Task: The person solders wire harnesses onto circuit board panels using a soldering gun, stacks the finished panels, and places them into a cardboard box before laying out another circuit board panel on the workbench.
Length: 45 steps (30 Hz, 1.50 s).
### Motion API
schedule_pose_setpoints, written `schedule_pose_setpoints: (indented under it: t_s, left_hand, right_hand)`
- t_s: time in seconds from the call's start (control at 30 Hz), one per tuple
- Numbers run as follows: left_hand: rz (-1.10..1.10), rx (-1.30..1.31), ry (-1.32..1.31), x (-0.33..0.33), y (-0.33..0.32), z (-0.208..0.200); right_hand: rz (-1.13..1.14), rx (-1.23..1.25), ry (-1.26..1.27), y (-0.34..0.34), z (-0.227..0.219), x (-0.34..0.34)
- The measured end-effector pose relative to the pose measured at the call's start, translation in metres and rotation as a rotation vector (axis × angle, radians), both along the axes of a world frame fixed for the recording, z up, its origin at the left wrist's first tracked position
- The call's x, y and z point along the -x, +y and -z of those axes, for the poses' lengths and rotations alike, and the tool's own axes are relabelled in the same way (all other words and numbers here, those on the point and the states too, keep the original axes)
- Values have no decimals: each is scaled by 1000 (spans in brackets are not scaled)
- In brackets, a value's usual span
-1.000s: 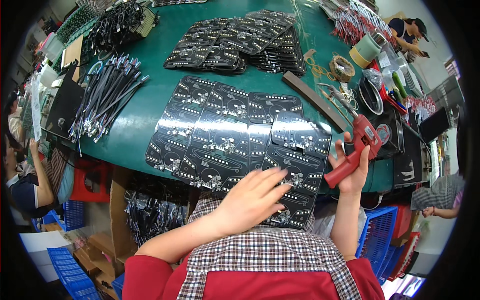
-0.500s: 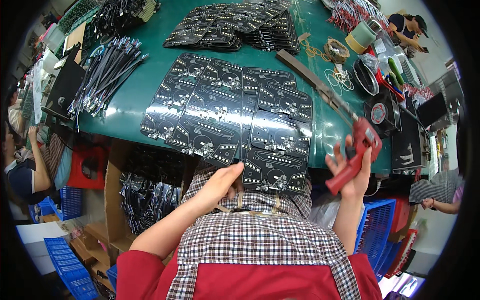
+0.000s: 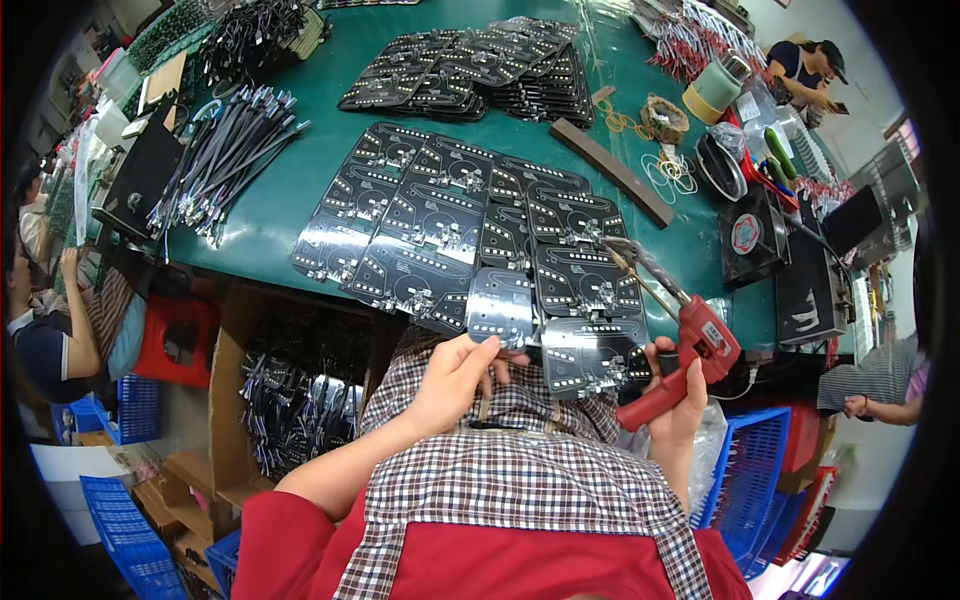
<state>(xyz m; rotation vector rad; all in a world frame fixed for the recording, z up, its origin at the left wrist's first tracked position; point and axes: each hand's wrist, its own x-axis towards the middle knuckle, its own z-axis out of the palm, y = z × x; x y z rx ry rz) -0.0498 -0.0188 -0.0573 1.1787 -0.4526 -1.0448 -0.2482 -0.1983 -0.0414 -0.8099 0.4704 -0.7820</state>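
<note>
Several black circuit boards (image 3: 420,235) with white components lie in overlapping rows on the green table before me. My left hand (image 3: 452,378) is closed on the near edge of one circuit board (image 3: 503,308), which tilts and catches the light. In my right hand (image 3: 682,408) is a red soldering gun (image 3: 705,345), the fingers wrapped round its handle. Its metal tip points far-left, over or close to the boards in the right column; contact cannot be made out.
More boards are stacked (image 3: 465,65) at the back. Bundled black cables (image 3: 225,160) lie at left. A brown bar (image 3: 610,172), a coil of thin wire (image 3: 670,175), a green-yellow flask (image 3: 715,88) and a black fan box (image 3: 752,240) stand or lie on the right.
The soldering gun came down and left from over the brown bar toward the boards. My left hand moved slightly right, and a near board now tilts in it.
</note>
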Motion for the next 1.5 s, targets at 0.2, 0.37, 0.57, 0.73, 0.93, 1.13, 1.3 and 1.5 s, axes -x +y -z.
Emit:
schedule_pose_setpoints:
  t_s: [0.2, 0.37, 0.57, 0.73, 0.93, 1.13, 1.3, 1.5]
  left_hand:
    - [-220, -134, 56, -15, 28, 0]
    - [-252, -165, 85, -9, 32, 1]
    - [-227, -200, 130, -11, 27, 5]
    - [178, -271, 129, -15, 15, 11]
    - [318, -150, 169, -15, -1, 13]
    - [174, -5, 340, -5, -4, 21]
    - [286, 22, 197, -2, -6, 22]
    - [350, -167, -23, 1, -6, 14]
  right_hand:
    - [20, 214, 65, 8, 2, 0]
    - [76, 382, 173, 20, 9, -1]
    - [27, 381, 253, 29, 11, -1]
    - [-61, 265, 104, 30, 13, -10]
    - [77, 184, 51, 11, 9, -8]
    - [-11, 138, 22, -5, 10, -11]
    - [-8, 121, 4, -2, 11, -10]
    - [36, 131, 30, -6, 14, -9]
